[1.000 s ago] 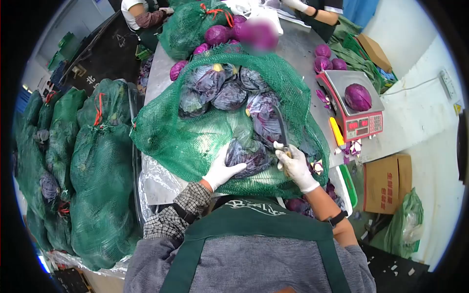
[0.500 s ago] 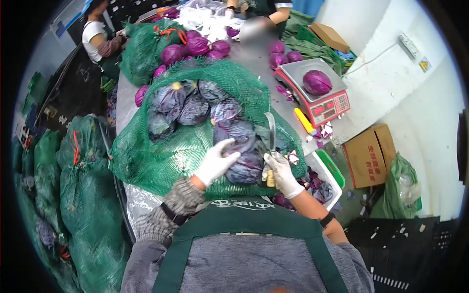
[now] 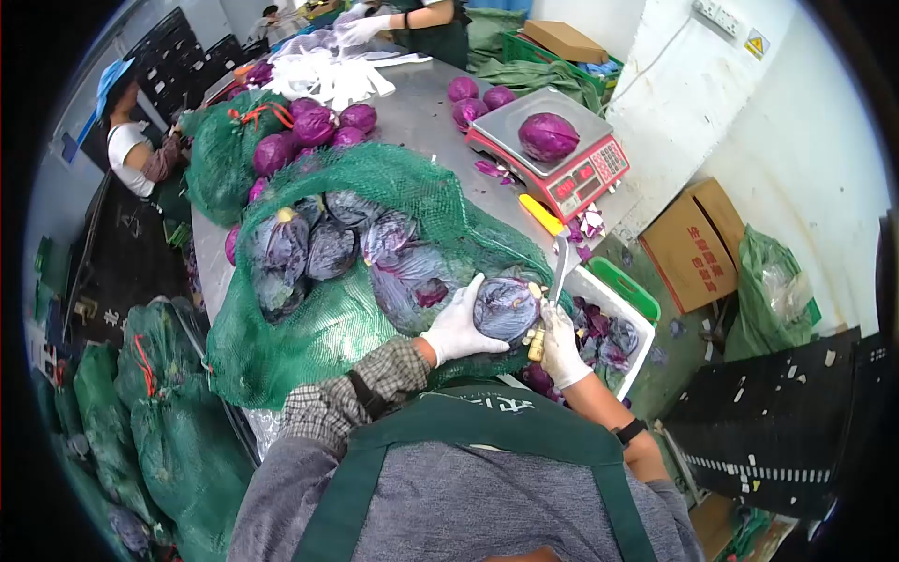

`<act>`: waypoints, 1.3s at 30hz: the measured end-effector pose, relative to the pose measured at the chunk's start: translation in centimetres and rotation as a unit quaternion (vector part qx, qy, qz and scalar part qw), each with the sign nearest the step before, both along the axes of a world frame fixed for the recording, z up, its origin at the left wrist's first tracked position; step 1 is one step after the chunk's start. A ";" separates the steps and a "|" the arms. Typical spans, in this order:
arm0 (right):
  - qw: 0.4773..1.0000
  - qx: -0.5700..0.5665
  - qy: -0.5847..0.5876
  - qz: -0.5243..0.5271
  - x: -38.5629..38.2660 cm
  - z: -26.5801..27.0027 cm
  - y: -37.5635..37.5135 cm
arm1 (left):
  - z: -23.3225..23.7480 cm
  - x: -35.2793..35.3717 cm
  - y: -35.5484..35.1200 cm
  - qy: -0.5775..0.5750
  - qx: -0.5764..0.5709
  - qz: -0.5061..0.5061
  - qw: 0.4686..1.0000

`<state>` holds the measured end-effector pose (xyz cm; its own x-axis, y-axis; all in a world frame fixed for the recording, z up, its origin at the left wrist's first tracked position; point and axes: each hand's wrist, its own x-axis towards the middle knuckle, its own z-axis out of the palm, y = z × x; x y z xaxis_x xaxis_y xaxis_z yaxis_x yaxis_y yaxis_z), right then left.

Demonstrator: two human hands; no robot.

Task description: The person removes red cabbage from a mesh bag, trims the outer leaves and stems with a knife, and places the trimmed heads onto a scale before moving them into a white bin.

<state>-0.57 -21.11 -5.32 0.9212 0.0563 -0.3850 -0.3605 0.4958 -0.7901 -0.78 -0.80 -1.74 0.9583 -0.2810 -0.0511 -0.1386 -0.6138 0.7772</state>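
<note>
My left hand (image 3: 459, 328), in a white glove, is wrapped round the left side of a purple cabbage (image 3: 507, 308). The cabbage's pale stem end faces right. My right hand (image 3: 562, 347), also gloved, grips a knife (image 3: 560, 265) by its light handle, with the blade pointing up just beside the stem. Under and behind the cabbage lies an open green mesh bag (image 3: 346, 347) holding several dark, leafy cabbages (image 3: 331, 250).
A red scale (image 3: 588, 175) bears a peeled cabbage (image 3: 549, 137); a yellow-handled tool (image 3: 542, 214) lies beside it. A white bin (image 3: 640, 358) of leaves is at the right. Full mesh bags (image 3: 192, 450) stand left. Two co-workers are near the table's far side.
My left hand has moved right and taken hold of a cabbage, now held against the knife. The view has shifted, so the scale and far cabbages appear further left.
</note>
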 end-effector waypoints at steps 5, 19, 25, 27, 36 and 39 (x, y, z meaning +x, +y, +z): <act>0.999 0.020 0.016 0.025 1.4 -1.9 1.5 | 6.0 1.2 -0.1 0.085 0.196 0.000 0.977; 0.799 -0.554 -0.191 0.133 -4.3 1.4 -3.6 | 1.0 3.1 -1.1 -0.076 0.152 -0.042 0.984; 0.760 -0.572 -0.103 0.290 -2.5 3.8 -3.3 | 0.8 3.7 -1.1 -0.083 0.148 -0.058 0.984; 0.759 -0.578 -0.118 0.275 -1.3 3.2 -3.2 | 0.9 4.3 -1.2 -0.077 0.156 -0.062 0.983; 0.667 -0.665 -0.177 0.287 5.1 -1.2 -2.3 | 0.6 4.1 -2.6 -0.102 0.199 -0.035 0.974; 0.659 -0.661 -0.193 0.302 5.7 -2.1 -1.7 | -0.1 3.0 -1.5 -0.139 0.169 -0.027 0.975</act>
